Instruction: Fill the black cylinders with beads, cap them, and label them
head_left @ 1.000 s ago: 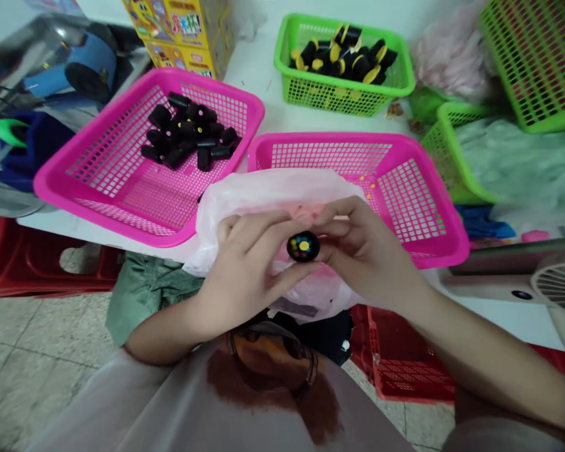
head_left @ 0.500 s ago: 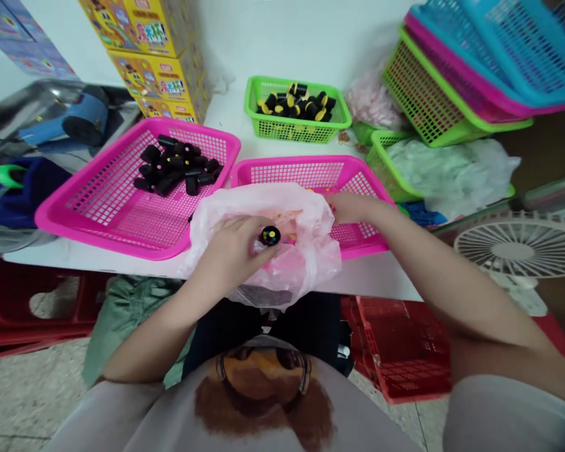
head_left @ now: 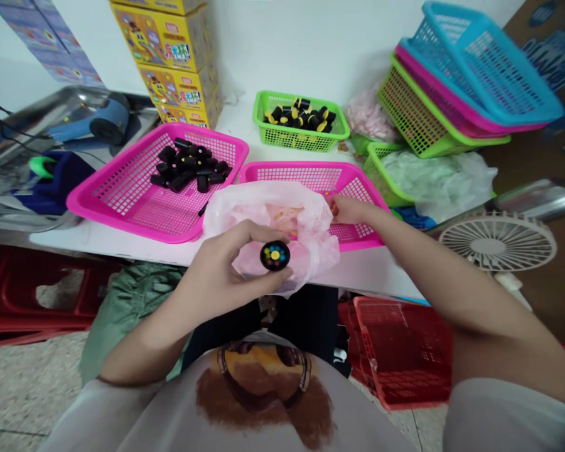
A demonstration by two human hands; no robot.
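Observation:
Between the thumb and forefinger of my left hand [head_left: 230, 263] is a small round black cup [head_left: 270, 264], its open end toward me. Several coloured pieces sit inside it around a yellow centre. Behind the cup stands an open translucent pink plastic bag [head_left: 311, 254] with orange and pink bits in its mouth. My right hand [head_left: 348, 209] is inside the right pink basket [head_left: 306, 166], beside the bag's right edge. Its fingertips look curled together, low in the basket; what they hold, if anything, is too small to make out.
On the left, a larger pink basket [head_left: 122, 229] holds several black cylinders [head_left: 188, 162]. A green basket [head_left: 301, 141] of black-and-yellow pieces stands at the back. Yellow boxes [head_left: 169, 88], stacked baskets [head_left: 452, 107], a white fan [head_left: 496, 245] and a blue tape dispenser [head_left: 68, 182] surround the work area.
My left hand has come nearer to me with the black cup, whose open end now shows more fully. My right hand stays in the right pink basket. The view has shifted slightly.

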